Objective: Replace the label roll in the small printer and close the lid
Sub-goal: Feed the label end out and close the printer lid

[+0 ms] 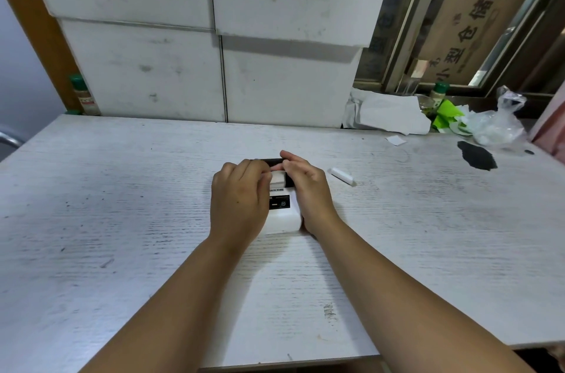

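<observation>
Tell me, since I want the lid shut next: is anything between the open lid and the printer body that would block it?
Both hands are. The left hand and right hand have fingers at the label roll in the open bay, under the black lid of the printer. Nothing else visible blocks it.

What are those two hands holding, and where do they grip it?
Both grip the small white printer on the table: left hand and right hand on its sides, fingers up at the open paper compartment.
</observation>
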### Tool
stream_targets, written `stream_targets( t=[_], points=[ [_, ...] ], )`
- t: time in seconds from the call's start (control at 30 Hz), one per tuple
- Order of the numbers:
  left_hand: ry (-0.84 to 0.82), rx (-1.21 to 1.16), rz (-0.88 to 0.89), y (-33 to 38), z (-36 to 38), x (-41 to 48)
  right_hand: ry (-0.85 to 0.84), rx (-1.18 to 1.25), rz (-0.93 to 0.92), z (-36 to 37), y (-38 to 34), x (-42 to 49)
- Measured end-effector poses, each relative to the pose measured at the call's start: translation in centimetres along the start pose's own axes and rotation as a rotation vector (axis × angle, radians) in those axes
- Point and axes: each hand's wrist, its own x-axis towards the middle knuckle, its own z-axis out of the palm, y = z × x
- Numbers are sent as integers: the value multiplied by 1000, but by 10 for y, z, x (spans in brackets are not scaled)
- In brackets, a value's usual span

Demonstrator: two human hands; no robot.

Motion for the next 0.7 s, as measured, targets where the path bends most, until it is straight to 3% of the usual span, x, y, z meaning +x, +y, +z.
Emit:
stream_targets(
  t=[0.7],
  points=[
    [-43, -130, -94, -1, -1, 2, 35, 31, 52, -5, 9, 1]
  ],
)
